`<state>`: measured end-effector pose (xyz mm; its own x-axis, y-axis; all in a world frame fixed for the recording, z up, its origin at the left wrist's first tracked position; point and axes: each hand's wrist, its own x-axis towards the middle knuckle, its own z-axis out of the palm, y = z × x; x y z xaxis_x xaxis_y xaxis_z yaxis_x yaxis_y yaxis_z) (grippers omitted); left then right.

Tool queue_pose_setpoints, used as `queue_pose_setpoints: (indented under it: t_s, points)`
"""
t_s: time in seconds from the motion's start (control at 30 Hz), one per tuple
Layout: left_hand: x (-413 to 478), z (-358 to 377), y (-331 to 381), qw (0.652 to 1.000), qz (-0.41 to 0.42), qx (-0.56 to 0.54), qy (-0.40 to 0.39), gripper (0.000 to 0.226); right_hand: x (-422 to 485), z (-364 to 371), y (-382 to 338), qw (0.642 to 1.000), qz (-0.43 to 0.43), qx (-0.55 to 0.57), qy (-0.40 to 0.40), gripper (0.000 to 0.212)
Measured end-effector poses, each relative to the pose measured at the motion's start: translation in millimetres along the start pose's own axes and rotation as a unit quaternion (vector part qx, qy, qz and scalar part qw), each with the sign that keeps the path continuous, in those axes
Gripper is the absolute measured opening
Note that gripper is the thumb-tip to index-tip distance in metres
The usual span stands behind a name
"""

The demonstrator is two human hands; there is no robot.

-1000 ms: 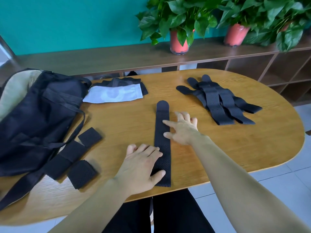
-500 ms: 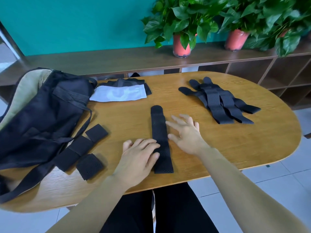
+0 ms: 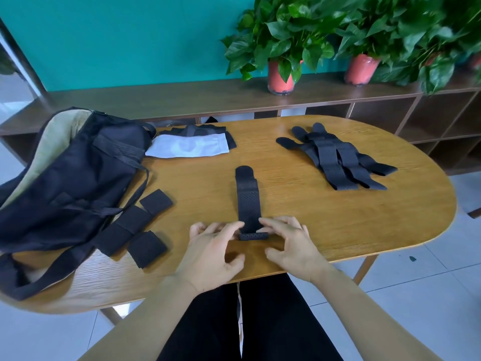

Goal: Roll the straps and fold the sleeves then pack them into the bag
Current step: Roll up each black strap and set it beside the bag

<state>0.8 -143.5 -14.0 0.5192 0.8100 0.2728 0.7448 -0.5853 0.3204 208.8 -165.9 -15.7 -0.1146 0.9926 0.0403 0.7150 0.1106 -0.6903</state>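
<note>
A black perforated strap (image 3: 248, 201) lies lengthwise at the middle of the oval wooden table (image 3: 325, 220), its rounded tip toward 12 o'clock and its near end curled up into a first small turn at 6 o'clock. The left hand (image 3: 210, 252) pinches that curled end from its 9 o'clock side with the fingertips, thumb tucked below; the right hand (image 3: 291, 246) grips it from 3 o'clock the same way. At 9 o'clock on the table the black bag (image 3: 67, 183) lies slumped, its tan lining showing. Between the bag and the hands sit several black folded pieces (image 3: 135, 227), just beside a bag strap. At 11 o'clock a white sleeve (image 3: 187, 148) rests on a black sleeve (image 3: 195, 131). At 1 o'clock a pile of black straps (image 3: 335, 157) lies fanned out, well apart from the hands.
</note>
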Motion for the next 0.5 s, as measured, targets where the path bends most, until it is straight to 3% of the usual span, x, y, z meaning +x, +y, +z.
queue_pose_setpoints:
  t_s: [0.2, 0.33, 0.5]
  points:
    - [15.6, 22.5, -3.9, 0.992, -0.031, 0.046, 0.114, 0.048, 16.3, 23.6, -1.4, 0.985, 0.058, 0.035, 0.16, 0.037]
    - [24.8, 24.8, 1.3, 0.989, -0.066, 0.057, 0.122, 0.049, 18.4, 33.4, -1.4, 0.972, 0.07, 0.03, 0.221, 0.036]
    - [32.4, 27.4, -1.7, 0.987, -0.051, 0.097, 0.114, 0.029, 20.4, 37.5, 0.4, 0.969, 0.069, 0.001, 0.237, 0.029]
